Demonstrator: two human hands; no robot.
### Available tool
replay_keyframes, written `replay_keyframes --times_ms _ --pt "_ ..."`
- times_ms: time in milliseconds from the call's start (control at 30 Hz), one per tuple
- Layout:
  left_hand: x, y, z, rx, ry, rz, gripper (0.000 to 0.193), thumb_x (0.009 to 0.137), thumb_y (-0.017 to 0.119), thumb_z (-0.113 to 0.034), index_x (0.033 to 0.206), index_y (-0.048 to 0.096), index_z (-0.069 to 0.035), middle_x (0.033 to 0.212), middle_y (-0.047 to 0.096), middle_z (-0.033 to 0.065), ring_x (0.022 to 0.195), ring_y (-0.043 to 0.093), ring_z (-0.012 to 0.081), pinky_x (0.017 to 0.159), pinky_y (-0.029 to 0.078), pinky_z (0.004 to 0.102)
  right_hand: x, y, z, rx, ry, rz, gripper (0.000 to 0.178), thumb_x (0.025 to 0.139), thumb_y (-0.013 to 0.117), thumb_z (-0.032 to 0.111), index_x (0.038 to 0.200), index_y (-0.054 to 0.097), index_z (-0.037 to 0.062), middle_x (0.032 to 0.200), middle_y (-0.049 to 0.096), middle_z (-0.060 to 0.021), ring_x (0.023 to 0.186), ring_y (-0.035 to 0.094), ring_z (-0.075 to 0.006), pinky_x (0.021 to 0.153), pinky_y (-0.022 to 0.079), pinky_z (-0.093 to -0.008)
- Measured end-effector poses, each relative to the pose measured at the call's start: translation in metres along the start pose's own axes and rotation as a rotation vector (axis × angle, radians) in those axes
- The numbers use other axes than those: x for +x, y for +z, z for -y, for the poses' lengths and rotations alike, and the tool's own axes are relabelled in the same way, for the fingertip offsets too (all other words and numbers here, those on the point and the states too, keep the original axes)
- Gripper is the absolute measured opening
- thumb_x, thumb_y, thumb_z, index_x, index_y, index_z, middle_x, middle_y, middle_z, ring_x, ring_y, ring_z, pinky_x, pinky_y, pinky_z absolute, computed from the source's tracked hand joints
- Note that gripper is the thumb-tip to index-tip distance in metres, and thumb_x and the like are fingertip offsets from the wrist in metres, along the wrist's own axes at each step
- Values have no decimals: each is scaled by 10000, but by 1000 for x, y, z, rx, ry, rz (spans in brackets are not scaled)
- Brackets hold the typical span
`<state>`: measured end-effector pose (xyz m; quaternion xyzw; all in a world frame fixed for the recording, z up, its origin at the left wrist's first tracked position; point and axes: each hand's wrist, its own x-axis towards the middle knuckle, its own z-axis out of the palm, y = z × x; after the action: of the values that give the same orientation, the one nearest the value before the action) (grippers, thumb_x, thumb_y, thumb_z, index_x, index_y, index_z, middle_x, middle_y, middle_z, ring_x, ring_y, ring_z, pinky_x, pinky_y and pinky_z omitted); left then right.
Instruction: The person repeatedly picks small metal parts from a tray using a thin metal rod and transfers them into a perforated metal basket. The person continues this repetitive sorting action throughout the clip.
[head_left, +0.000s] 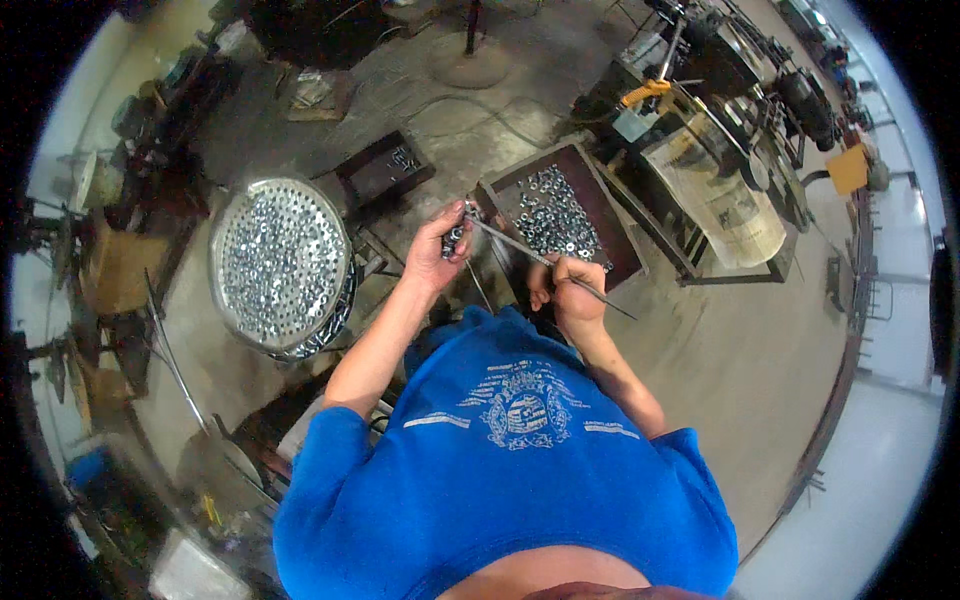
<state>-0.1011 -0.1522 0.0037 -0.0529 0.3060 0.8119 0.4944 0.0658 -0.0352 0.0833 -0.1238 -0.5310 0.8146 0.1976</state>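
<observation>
My left hand is curled around several small metal nuts, some showing between its fingers. A long thin metal rod slants from the fingertips of that hand down to the right. My right hand is closed around the rod farther along, and the rod's thin end sticks out past the fist. Whether a nut sits on the rod's upper end is too small to tell. Just beyond my hands stands a dark metal tray with a heap of shiny nuts in it.
At the left stands a round perforated metal pan heaped with nuts. A smaller dark box holding a few metal pieces lies between pan and tray. To the right is a metal frame bearing a pale curved sheet, with machinery behind.
</observation>
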Motion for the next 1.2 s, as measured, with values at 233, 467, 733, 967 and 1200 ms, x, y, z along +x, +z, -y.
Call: replay_keyframes --times_ms 233,467,733,967,1200 --pt "1 46 21 -64 -65 76 242 826 537 -147 1041 537 -35 746 530 49 457 419 111 374 277 215 -13 -22 3 -110 -202 -64 238 727 457 1 548 307 48 687 512 -197 518 436 -172 448 432 -296" --pt "4 59 29 -113 -33 45 226 820 560 -146 1024 552 -50 747 536 43 448 420 104 385 287 214 -11 -36 1 249 -144 -76 286 742 515 144 553 320 54 646 475 -175 553 450 -212 489 416 -303" --pt "3 68 55 -110 -32 52 211 807 585 -130 1000 554 -53 668 505 32 484 409 83 425 308 217 6 -36 -23 30 -208 32 278 795 494 140 581 346 42 701 506 -144 612 495 -182 528 425 -289" --pt "37 65 74 31 -12 87 141 816 589 -182 811 526 -55 586 467 -3 464 399 88 399 275 200 -14 -72 -9 -139 -193 7 342 798 520 217 592 303 51 714 503 -133 611 482 -166 526 423 -267" --pt "92 49 82 391 -40 -88 259 835 556 -355 859 549 -98 601 508 8 427 417 94 365 266 204 -65 -104 6 -208 -31 -328 200 765 358 -21 569 384 5 724 553 -147 546 489 -163 515 439 -281"
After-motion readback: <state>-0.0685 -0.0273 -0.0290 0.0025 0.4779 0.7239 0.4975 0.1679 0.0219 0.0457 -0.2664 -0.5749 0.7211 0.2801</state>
